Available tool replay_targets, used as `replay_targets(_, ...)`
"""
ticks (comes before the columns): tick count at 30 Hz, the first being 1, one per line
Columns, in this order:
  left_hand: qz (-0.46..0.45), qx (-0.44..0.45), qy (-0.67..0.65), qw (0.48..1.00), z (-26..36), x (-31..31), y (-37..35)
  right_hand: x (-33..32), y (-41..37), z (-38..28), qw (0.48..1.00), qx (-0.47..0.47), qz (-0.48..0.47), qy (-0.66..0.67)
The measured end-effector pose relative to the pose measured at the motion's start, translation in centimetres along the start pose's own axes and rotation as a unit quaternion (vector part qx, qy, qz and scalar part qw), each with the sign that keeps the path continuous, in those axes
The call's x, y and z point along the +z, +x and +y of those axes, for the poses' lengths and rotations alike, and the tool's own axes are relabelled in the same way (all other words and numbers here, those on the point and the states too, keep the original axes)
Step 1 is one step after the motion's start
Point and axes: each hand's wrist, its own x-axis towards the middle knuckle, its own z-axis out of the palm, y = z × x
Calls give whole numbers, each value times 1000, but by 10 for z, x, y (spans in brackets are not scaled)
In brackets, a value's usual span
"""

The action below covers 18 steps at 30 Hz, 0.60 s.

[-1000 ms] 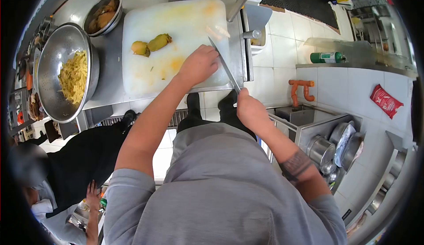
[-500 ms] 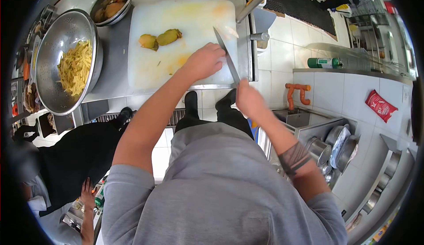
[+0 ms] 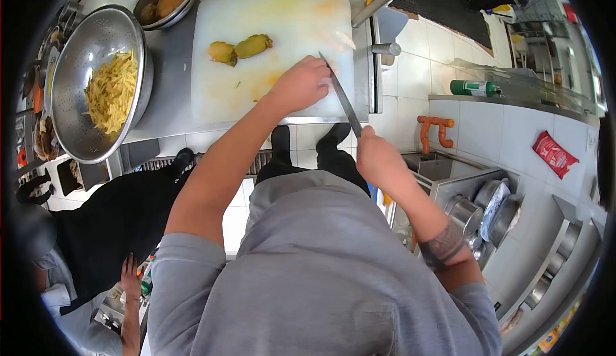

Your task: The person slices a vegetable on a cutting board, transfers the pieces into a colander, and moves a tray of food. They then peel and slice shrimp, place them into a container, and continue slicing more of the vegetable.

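Note:
My right hand [image 3: 382, 161] is wrapped around the handle of a long kitchen knife [image 3: 345, 102], whose blade points away from me across the near right part of the white cutting board [image 3: 215, 99]. My left hand [image 3: 300, 85] rests on the board just left of the blade, fingers curled down. A pale bit shows by its fingertips, but what they hold is mostly hidden. Thin whitish slices [image 3: 344, 39] lie past the knife tip, near the right edge. Two yellow-green peeled pieces [image 3: 239, 49] sit at the board's left, with small scraps nearby.
Left of the board stands a metal colander [image 3: 70, 80] with yellow strips [image 3: 114, 93] in it. Behind is a steel bowl [image 3: 186, 10] of brownish-orange pieces. A metal pole [image 3: 385, 0] rises at the right. Another person [image 3: 115, 221] in dark clothes stands at my left.
My right hand has drawn the knife back toward me and a little to the right. My left hand stays curled on the board. The view has shifted slightly.

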Motion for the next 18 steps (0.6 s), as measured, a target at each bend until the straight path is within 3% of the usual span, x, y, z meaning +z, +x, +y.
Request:
replay_targets(3, 2, 7, -11, 1000, 0, 1, -1, 41, 52, 18, 997, -35, 67, 12)
replay_targets(5, -12, 13, -3, 1000, 7, -1, -4, 10, 59, 4, 995, -50, 80, 13)
replay_targets(7, 18, -54, -3, 998, 20, -10, -3, -34, 54, -12, 997, -61, 31, -22)
replay_targets(9, 9, -45, 4, 999, 14, -9, -5, -73, 29, -38, 1000, -24, -20, 3)
replay_targets(11, 4, -46, 8, 999, 9, -5, -7, -88, 4, -60, 985, 73, -139, 69)
replay_targets(12, -2, -33, 2, 999, 5, -5, -6, -46, 5, -33, 999, -8, -33, 13)
replay_targets(15, -4, -15, 3, 1000, -4, -3, -7, 34, 25, -2, 999, 23, 9, 33)
replay_targets(18, -11, -6, 15, 1000, -4, -4, -7, 27, 64, -4, 998, -28, 49, 20)
